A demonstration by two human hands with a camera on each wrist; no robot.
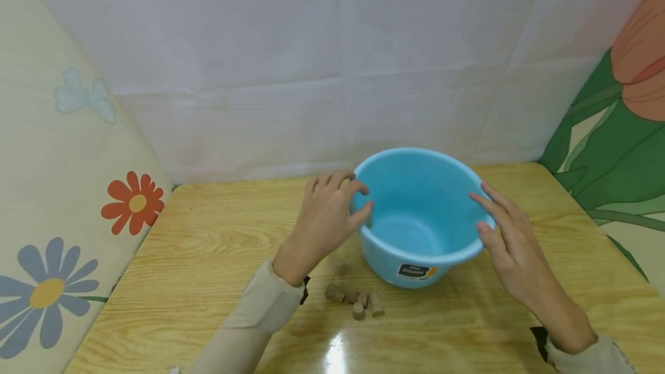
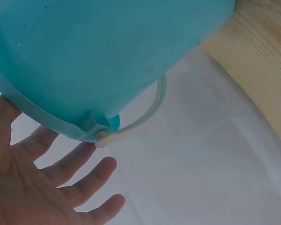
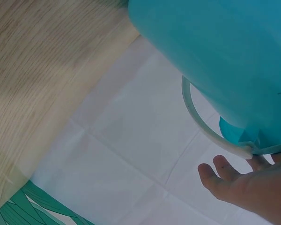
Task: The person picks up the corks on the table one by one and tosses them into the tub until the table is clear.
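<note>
Presently, left hand (image 1: pixel 328 212) and right hand (image 1: pixel 514 247) apart, at opposite rim sides; round light-blue plastic bucket (image 1: pixel 421 201) between them. Cannot tell whether gripping. Advise even support, base clear of small brown cylinders (image 1: pixel 358 311).

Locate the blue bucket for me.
In the head view, the blue bucket is right of centre, between the left hand and the right hand, just beyond the small brown pieces on the wooden table.
</note>
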